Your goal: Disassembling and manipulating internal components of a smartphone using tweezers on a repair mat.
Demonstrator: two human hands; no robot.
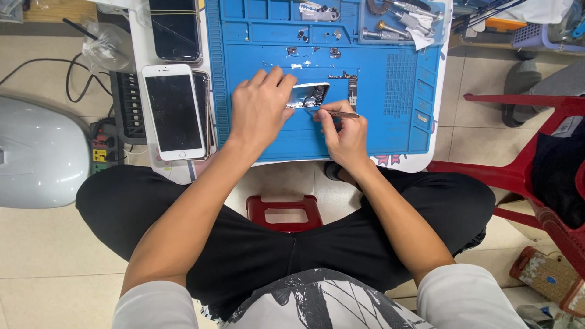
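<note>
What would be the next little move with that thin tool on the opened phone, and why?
Probably a slight push of the thin tool leftward, in under the opened phone. The right hand pinches it with its tip at the phone's lower edge, and the left hand presses down on the phone's left part, holding it flat on the blue mat. What the tip touches is too small to tell.

Single head-worn view, looking steeply down from above the lap. Fairly near, facing a blue rubber work mat (390,73) in the upper middle of the frame. Tiled floor along both edges.
</note>
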